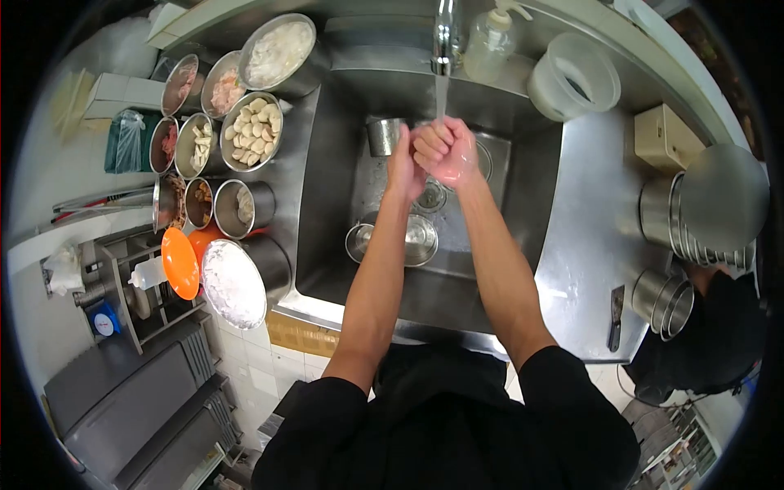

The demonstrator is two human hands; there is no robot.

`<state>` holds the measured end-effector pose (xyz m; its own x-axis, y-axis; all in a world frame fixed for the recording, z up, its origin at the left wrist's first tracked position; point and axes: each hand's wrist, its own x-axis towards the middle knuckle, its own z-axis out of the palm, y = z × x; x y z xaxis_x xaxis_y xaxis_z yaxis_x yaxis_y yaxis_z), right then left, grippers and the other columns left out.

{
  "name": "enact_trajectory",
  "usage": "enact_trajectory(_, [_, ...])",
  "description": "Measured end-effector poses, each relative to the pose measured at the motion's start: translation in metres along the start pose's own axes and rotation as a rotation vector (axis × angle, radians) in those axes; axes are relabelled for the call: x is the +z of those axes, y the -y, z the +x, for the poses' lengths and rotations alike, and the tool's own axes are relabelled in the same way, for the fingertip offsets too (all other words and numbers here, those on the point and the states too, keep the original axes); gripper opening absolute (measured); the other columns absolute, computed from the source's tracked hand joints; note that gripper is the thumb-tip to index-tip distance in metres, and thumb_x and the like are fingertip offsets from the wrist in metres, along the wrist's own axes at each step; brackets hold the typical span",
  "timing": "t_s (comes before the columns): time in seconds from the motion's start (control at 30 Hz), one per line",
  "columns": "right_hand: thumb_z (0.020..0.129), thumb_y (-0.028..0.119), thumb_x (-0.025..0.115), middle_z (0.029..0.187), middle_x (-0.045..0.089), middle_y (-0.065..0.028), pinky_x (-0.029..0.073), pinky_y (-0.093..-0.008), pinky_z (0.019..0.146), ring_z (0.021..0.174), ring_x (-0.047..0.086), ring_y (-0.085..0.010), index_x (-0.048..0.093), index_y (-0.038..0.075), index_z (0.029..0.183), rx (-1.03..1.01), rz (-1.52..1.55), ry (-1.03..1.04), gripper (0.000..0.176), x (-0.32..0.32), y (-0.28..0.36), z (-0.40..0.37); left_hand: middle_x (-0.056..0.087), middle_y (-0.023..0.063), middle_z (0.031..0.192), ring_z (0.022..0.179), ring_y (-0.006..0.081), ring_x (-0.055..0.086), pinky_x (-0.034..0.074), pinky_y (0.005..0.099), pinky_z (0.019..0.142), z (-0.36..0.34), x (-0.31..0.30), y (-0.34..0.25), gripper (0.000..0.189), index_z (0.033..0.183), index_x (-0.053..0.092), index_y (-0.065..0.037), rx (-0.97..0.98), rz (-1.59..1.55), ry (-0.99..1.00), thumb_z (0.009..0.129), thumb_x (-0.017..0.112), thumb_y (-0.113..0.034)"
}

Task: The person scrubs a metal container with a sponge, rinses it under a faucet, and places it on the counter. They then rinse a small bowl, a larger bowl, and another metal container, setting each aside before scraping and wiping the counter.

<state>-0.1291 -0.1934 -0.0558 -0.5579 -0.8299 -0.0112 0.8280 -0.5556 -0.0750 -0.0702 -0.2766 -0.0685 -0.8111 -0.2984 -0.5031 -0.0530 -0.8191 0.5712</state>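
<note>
Water runs from the tap (pixel 443 41) onto my two hands, which touch each other over the steel sink (pixel 523 204). My left hand (pixel 403 165) is against the side of my right hand, its fingers largely hidden behind it. My right hand (pixel 454 153) has its fingers curled in, wet, and whether anything is inside them cannot be seen. A steel cup (pixel 385 137) lies in the sink just left of my hands. Below them, partly behind my left forearm, are round steel bowls (pixel 421 240) on the sink floor.
Steel pots of food (pixel 253 132) crowd the left counter, with an orange bowl (pixel 180 264) and a pot of white powder (pixel 233 284). A soap bottle (pixel 490 47) and plastic tub (pixel 574 77) stand behind. Right are a scraper (pixel 616 318), steel pots (pixel 663 304) and another person (pixel 702 351).
</note>
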Motion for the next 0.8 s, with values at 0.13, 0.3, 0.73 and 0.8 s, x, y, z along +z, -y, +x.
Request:
enact_trajectory(0.13, [0.09,0.033,0.042,0.058,0.04,-0.0032,0.033,-0.0297,0.052,0.055,0.038,-0.0172,0.025,0.013,0.053,-0.012,-0.013,-0.186,0.045,-0.008,-0.002,0.005,0.068,0.0098,0.086,0.076,0.0237,0.064,0.048,0.0393,0.072,0.004,-0.132,0.061,0.043,0.089,0.067,0.0,0.073,0.84,-0.176,0.09,0.049,-0.039])
enact_trajectory(0.3, [0.079,-0.003,0.053,0.111,0.058,-0.0148,0.05,-0.0315,0.073,0.081,0.058,-0.0208,0.06,0.0,0.096,-0.099,-0.213,-0.266,0.019,-0.039,-0.007,0.013,0.059,0.0134,0.12,0.114,0.0328,0.054,0.035,0.0491,0.101,-0.066,-0.206,0.138,0.043,0.118,0.058,-0.009,-0.326,2.138,0.412,0.084,0.055,-0.036])
enact_trajectory(0.73, [0.085,-0.002,0.054,0.105,0.059,-0.0213,0.054,-0.033,0.078,0.09,0.063,-0.0286,0.047,-0.01,0.116,-0.063,-0.53,-0.658,0.033,-0.023,-0.002,-0.014,0.06,0.0089,0.118,0.111,0.0265,0.056,0.044,0.0444,0.091,-0.069,-0.219,0.157,0.035,0.114,0.059,-0.013,-0.541,2.146,0.539,0.081,0.058,-0.026])
enact_trajectory(0.8, [0.086,-0.001,0.054,0.104,0.059,-0.0219,0.054,-0.0326,0.079,0.09,0.063,-0.0292,0.05,-0.011,0.113,-0.018,-0.59,-0.619,0.029,-0.015,-0.003,-0.005,0.061,0.0096,0.115,0.109,0.0264,0.058,0.046,0.0449,0.088,-0.075,-0.212,0.16,0.028,0.108,0.062,-0.012,-0.547,2.336,0.542,0.084,0.054,-0.026])
